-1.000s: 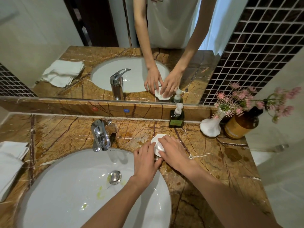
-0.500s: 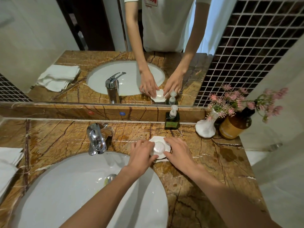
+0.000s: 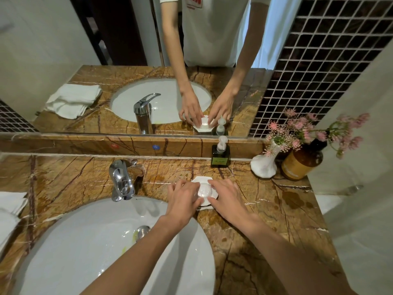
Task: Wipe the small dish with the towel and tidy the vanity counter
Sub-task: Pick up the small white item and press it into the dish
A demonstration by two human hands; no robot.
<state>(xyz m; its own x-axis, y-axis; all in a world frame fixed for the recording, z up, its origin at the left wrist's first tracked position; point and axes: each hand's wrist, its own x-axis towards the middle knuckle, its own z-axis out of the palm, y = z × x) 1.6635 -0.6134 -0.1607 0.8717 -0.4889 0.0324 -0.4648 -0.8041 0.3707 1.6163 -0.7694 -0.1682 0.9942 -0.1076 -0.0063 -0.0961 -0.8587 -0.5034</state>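
The small white octagonal dish (image 3: 202, 180) sits on the brown marble counter (image 3: 276, 209), just right of the sink rim. A round white wrapped soap (image 3: 204, 190) lies in its middle. My left hand (image 3: 182, 198) grips the dish's left side, fingertips touching the soap. From the other side, my right hand (image 3: 228, 199) holds the rim with its fingers. A folded white towel (image 3: 9, 211) lies at the counter's far left edge, away from both hands.
A chrome faucet (image 3: 121, 180) stands behind the white sink (image 3: 95, 252). Against the mirror ledge are a dark green pump bottle (image 3: 220, 154), a white vase (image 3: 263, 168) with pink flowers and an amber jar (image 3: 302, 163). Wet patches mark the counter's right part.
A second ago my right hand covered the dish. Both hands have since moved to its sides, and the soap now lies uncovered in the middle. The dish stays in place.
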